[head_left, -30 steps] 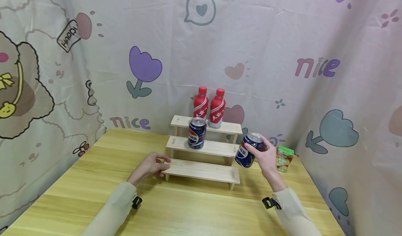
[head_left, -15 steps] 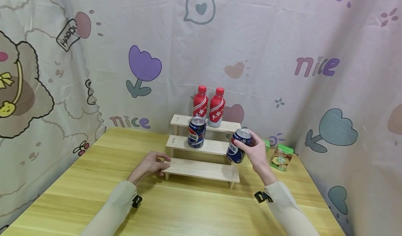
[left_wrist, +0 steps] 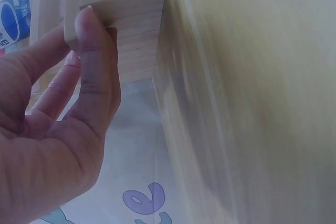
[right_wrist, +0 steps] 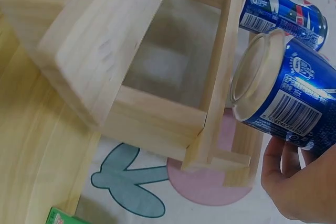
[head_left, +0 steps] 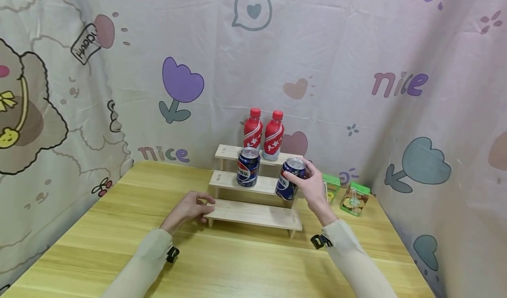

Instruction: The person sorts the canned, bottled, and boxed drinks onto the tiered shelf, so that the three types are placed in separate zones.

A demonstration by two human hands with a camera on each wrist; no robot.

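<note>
My right hand [head_left: 314, 188] grips a dark blue cola can [head_left: 288, 184], slightly tilted, at the right end of the middle step of a three-step wooden display stand [head_left: 255, 215]. In the right wrist view, the bottom of the held can [right_wrist: 296, 95] faces the middle board. A matching cola can [head_left: 248, 171] stands upright on that step, left of the held one. Two red bottles [head_left: 273, 135] with white lettering stand on the top step. My left hand [head_left: 192, 207] pinches the left end of the lowest board, with the thumb and fingers [left_wrist: 94, 72] round its corner.
Two small green-topped cartons, one upright carton [head_left: 331, 188] behind my right hand and another carton [head_left: 355, 200] farther right, stand on the wooden table [head_left: 222, 267]. A patterned curtain [head_left: 336, 69] hangs behind and at both sides.
My right hand has carried the cola can leftward and slightly up, from beside the stand to over the middle step's right end. Its move uncovers a second carton. My left hand stays put.
</note>
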